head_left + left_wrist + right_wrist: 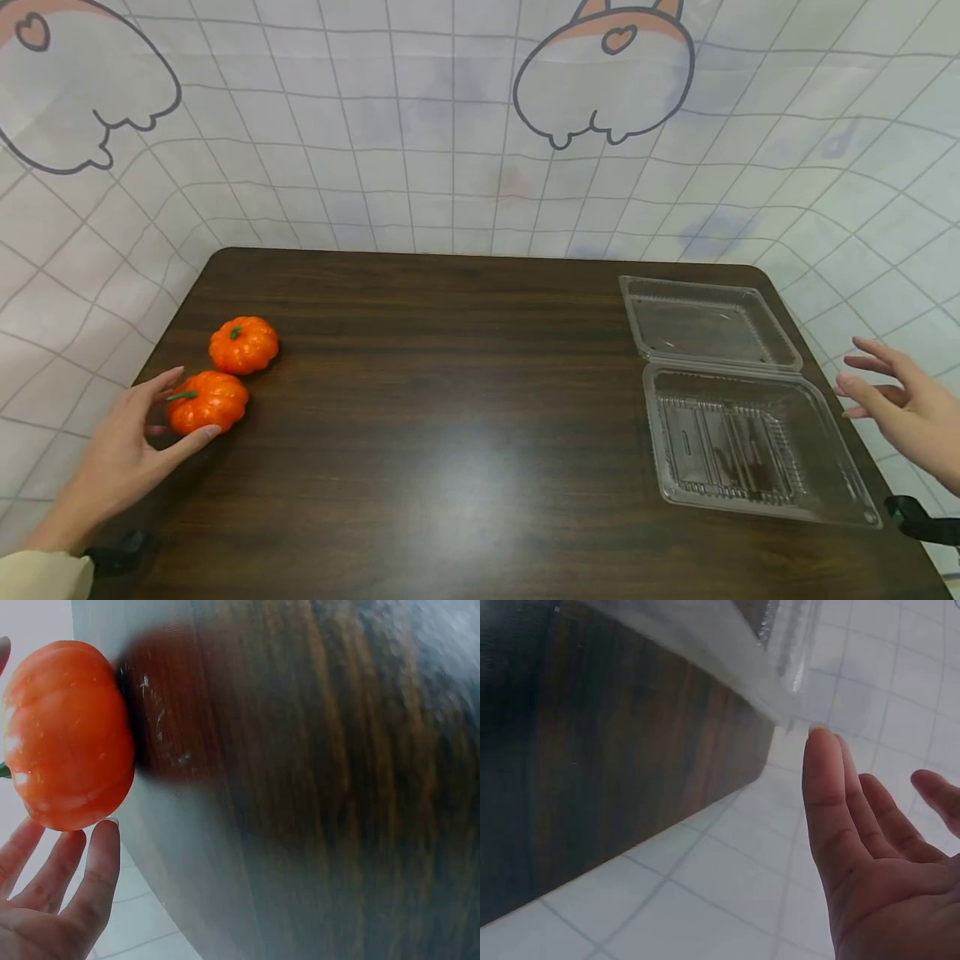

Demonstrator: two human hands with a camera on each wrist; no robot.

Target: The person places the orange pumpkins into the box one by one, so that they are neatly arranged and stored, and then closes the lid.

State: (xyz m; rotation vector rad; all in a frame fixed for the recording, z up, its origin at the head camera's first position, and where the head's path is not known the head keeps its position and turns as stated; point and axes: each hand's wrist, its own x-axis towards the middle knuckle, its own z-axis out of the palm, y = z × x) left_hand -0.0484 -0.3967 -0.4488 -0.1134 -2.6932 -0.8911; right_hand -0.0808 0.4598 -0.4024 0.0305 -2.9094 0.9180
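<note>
Over at the left edge of the dark wood-grain table [450, 375], someone's left hand [123, 450] is straddling the nearer glossy orange ribbed pumpkin [213, 402], fingers spread, so it's sitting between thumb and fingertips; their right hand [903, 400] is hanging loose, off right.

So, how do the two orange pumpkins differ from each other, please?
The near pumpkin is between the thumb and fingers of the left hand; the far pumpkin has no hand around it. In the head view, the near pumpkin's stem looks longer and points left, while the far pumpkin's stem looks short and stubby. Both are orange, ribbed and green-stemmed.
</note>
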